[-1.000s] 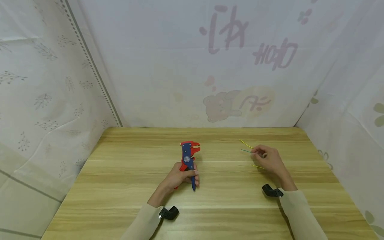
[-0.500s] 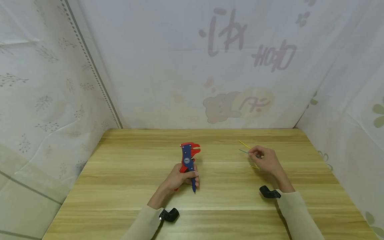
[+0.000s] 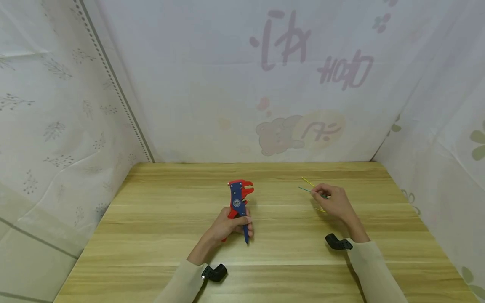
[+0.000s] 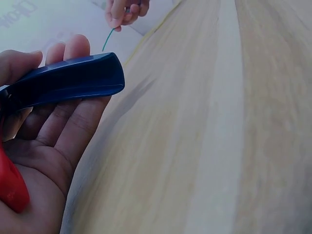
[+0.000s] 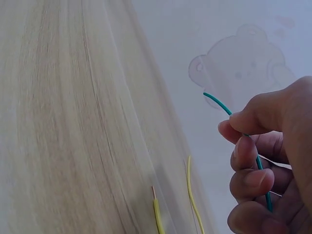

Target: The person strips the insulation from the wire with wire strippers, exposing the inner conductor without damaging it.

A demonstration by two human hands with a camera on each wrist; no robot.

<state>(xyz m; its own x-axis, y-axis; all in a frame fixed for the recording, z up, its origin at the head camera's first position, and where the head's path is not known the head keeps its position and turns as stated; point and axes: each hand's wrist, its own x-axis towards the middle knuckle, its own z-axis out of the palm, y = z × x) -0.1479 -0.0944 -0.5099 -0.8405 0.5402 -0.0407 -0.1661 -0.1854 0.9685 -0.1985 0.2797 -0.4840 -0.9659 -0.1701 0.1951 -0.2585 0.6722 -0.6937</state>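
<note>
In the head view my left hand (image 3: 223, 227) grips a red and blue wire stripper (image 3: 236, 195) by its handles, its red jaws pointing right. The left wrist view shows the blue handle (image 4: 73, 80) between thumb and fingers, with part of the red handle (image 4: 10, 183) against the palm. My right hand (image 3: 335, 202) pinches a green wire (image 5: 218, 102) between thumb and index finger. One end sticks out past the fingertips, and the rest runs down across the curled fingers. Two yellow wires lie near that hand: one farther back (image 3: 307, 181), one closer (image 5: 158, 217) with a bare copper tip.
Both hands are over a wood-grain table (image 3: 151, 219). Behind it hangs a pale printed cloth (image 3: 197, 84), with more cloth at the left and right sides. A small yellow bit (image 3: 248, 201) shows beside the stripper. Each wrist wears a black camera (image 3: 215, 272).
My right hand has shifted slightly left with the green wire, whose free end now sticks out farther left and tilts up a little. The left hand and stripper have barely moved.
</note>
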